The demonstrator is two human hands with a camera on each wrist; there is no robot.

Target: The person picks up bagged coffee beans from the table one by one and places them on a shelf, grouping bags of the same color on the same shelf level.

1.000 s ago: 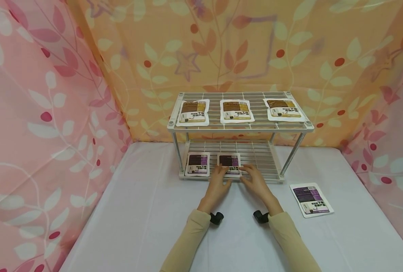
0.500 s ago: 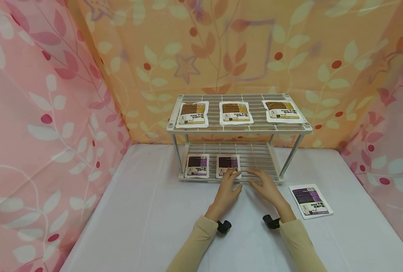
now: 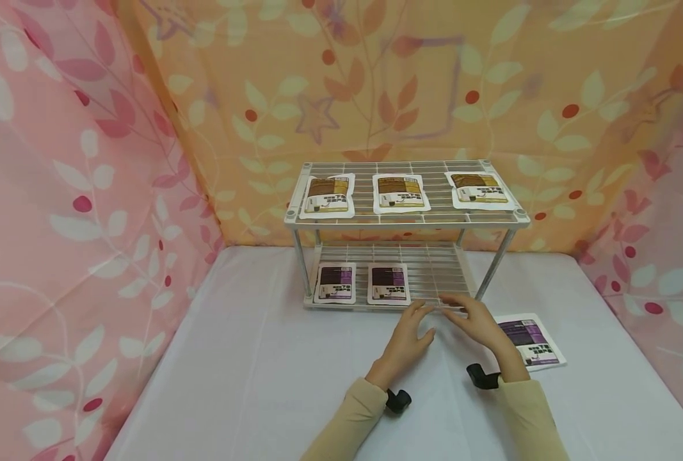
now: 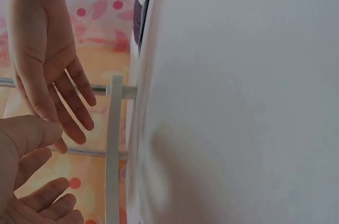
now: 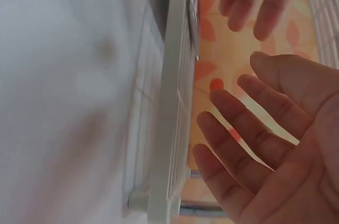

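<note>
both hands hover at the front edge of the wire rack (image 3: 408, 219), holding nothing. left hand (image 3: 406, 342) fingers loosely spread; right hand (image 3: 482, 325) fingers spread, possibly brushing the lower shelf. purple packet (image 3: 532, 342) lies on the white surface (image 3: 260, 371), just right of the right hand.

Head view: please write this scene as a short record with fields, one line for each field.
Rack: white two-tier wire rack on a table under a white cloth
Top tier: three brown flat packets
Bottom tier: two purple flat packets
On cloth: one purple packet, right of the rack
Left hand: open, holds nothing, in front of the rack
Right hand: open, holds nothing, partly covers the cloth packet
</note>
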